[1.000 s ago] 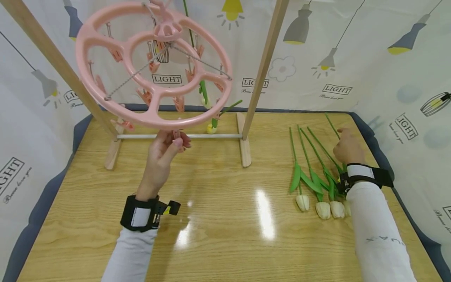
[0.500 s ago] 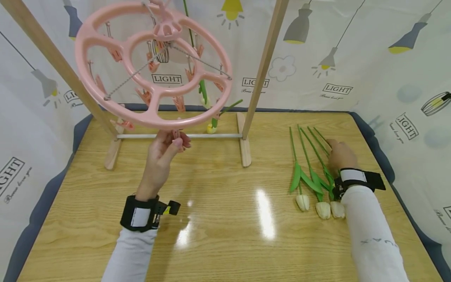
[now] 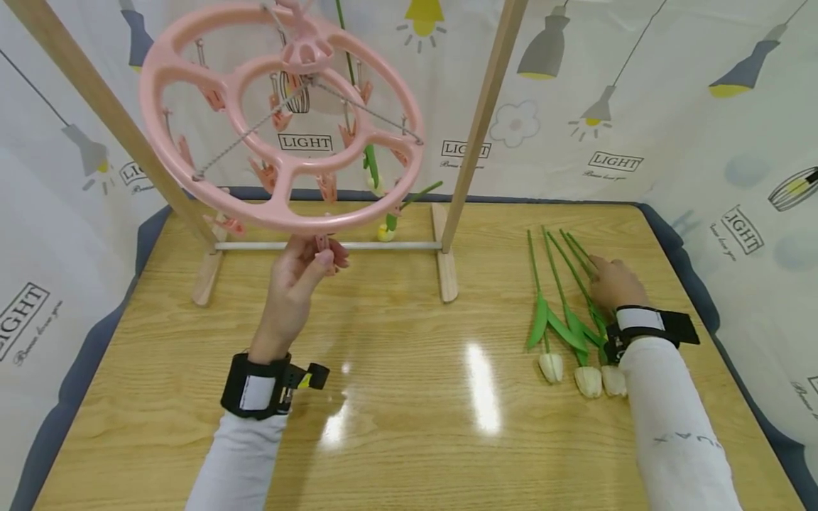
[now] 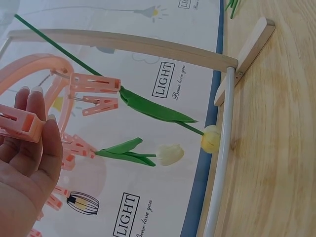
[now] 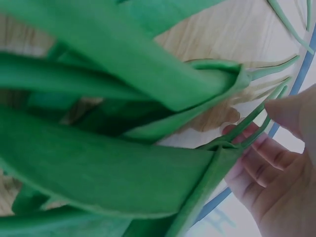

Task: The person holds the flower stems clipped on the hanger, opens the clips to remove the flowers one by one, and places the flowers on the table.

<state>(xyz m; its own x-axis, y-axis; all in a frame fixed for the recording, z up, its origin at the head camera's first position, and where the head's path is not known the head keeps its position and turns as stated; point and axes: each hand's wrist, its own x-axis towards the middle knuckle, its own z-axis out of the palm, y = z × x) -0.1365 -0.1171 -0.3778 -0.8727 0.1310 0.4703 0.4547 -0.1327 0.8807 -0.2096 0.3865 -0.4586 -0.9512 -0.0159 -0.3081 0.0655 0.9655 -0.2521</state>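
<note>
My left hand [image 3: 290,294] pinches a pink clothespin [image 4: 22,124] under the front rim of a pink round hanging rack [image 3: 307,223]. Close by in the left wrist view, a tulip with a yellowish bloom [image 4: 211,139] and one with a white bloom [image 4: 170,154] hang upside down from other clips. At the right of the table, my right hand [image 3: 616,284] has its thumb and fingers about the thin green stem [image 5: 254,116] of a tulip; its bloom is hidden under the forearm. Beside it lie several white tulips [image 3: 588,382], blooms toward me.
A wooden frame with an upright post [image 3: 482,135] and a white crossbar [image 3: 390,246] stands at the back left. More pink clothespins [image 3: 327,187] dangle from the rack. Printed cloth [image 3: 569,113] walls the table [image 3: 434,426] at the back and sides.
My right hand has moved left and toward me, drawing the stem closer to the other tulips. The left hand has stayed at the clothespin.
</note>
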